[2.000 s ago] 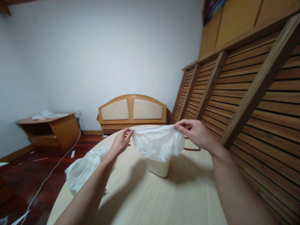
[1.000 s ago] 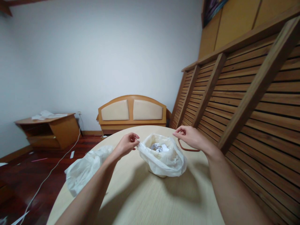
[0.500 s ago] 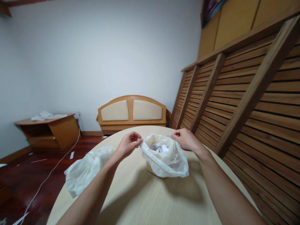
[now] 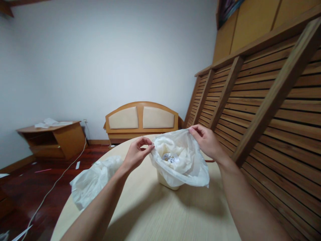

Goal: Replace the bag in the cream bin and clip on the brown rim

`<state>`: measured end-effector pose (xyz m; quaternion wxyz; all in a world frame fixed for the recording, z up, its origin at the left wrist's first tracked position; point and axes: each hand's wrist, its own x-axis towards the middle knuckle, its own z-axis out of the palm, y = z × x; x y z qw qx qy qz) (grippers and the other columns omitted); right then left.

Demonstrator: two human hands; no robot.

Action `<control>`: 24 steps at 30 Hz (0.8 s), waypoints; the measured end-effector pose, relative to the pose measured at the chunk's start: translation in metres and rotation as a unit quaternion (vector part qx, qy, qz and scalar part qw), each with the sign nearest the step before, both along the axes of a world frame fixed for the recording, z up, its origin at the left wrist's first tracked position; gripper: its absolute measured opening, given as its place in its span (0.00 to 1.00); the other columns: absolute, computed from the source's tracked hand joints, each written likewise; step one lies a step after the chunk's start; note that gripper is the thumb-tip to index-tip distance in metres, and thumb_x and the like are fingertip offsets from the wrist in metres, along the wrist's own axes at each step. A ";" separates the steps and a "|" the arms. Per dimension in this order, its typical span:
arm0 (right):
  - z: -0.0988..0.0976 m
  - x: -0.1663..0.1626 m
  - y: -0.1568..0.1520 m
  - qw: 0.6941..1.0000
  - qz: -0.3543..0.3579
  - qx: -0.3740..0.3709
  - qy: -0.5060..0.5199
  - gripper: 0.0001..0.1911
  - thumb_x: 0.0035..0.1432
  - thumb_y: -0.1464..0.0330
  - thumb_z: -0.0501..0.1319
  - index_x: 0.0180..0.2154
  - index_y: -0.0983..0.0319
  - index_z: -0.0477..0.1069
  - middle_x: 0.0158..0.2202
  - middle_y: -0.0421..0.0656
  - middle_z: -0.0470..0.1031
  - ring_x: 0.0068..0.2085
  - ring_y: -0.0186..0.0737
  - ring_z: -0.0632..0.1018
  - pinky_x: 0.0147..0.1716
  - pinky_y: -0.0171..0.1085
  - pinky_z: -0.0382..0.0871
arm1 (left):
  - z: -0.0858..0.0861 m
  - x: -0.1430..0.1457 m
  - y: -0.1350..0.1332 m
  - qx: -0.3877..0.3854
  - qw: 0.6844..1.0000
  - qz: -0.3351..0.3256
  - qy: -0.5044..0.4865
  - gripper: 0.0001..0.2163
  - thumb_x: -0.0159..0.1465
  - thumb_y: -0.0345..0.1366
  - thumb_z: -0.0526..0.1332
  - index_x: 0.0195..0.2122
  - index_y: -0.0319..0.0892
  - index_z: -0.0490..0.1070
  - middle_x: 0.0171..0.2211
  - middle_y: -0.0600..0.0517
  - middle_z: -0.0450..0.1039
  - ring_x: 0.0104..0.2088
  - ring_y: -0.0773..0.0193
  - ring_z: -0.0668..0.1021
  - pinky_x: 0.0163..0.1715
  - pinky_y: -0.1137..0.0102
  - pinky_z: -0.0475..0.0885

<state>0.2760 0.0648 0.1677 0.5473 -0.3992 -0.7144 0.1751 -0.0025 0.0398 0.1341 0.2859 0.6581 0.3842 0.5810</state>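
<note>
A thin white plastic bag (image 4: pixel 184 174) lines a small cream bin (image 4: pixel 167 182) that stands on the round table, its edge hanging over the outside. My left hand (image 4: pixel 137 152) pinches the bag's edge at the left. On the right, my right hand (image 4: pixel 205 139) grips the edge between thumb and fingers and holds it stretched up above the bin. Some crumpled silvery-white scraps (image 4: pixel 170 158) lie inside the bag. Most of the bin is hidden under the plastic.
Another crumpled white plastic bag (image 4: pixel 96 180) lies on the table (image 4: pixel 150 214), left of my left forearm. Beyond stand a padded headboard (image 4: pixel 141 118) and a low wooden cabinet (image 4: pixel 52 139). Wooden slatted panels (image 4: pixel 250 110) lean along the right. A white cable (image 4: pixel 60 174) crosses the floor.
My right hand has risen and moved slightly right, pulling the bag's edge up and outward. More of the bin's lower side shows. My left hand stays nearly in place, still pinching.
</note>
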 end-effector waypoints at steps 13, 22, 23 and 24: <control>0.019 0.016 -0.024 0.990 0.063 -0.093 0.086 0.16 0.56 0.52 0.56 0.32 0.57 0.60 0.38 0.47 0.79 0.36 0.47 0.78 0.32 0.39 0.69 | -0.013 -0.013 0.019 0.006 0.988 0.146 0.043 0.17 0.57 0.43 0.65 0.44 0.39 0.73 0.39 0.47 0.76 0.29 0.64 0.76 0.31 0.69 0.72; 0.020 0.004 -0.044 0.954 0.230 -0.190 -0.020 0.23 0.48 0.47 0.64 0.28 0.59 0.63 0.32 0.47 0.78 0.28 0.41 0.75 0.26 0.36 0.64 | -0.026 -0.010 0.023 0.123 0.958 0.122 0.228 0.20 0.63 0.41 0.64 0.56 0.47 0.73 0.57 0.43 0.70 0.57 0.52 0.72 0.57 0.57 0.67; 0.018 0.002 -0.045 0.946 0.259 -0.195 -0.022 0.23 0.49 0.47 0.64 0.27 0.59 0.63 0.31 0.47 0.78 0.29 0.42 0.75 0.27 0.36 0.65 | -0.027 -0.009 0.023 0.132 0.956 0.121 0.234 0.20 0.63 0.40 0.64 0.56 0.48 0.73 0.57 0.43 0.69 0.58 0.52 0.71 0.59 0.56 0.65; 0.017 0.001 -0.045 0.938 0.285 -0.195 -0.024 0.23 0.50 0.47 0.65 0.27 0.59 0.63 0.31 0.47 0.78 0.31 0.43 0.76 0.29 0.37 0.66 | -0.028 -0.008 0.023 0.138 0.954 0.122 0.236 0.18 0.63 0.40 0.64 0.55 0.48 0.74 0.57 0.43 0.69 0.58 0.52 0.71 0.59 0.56 0.65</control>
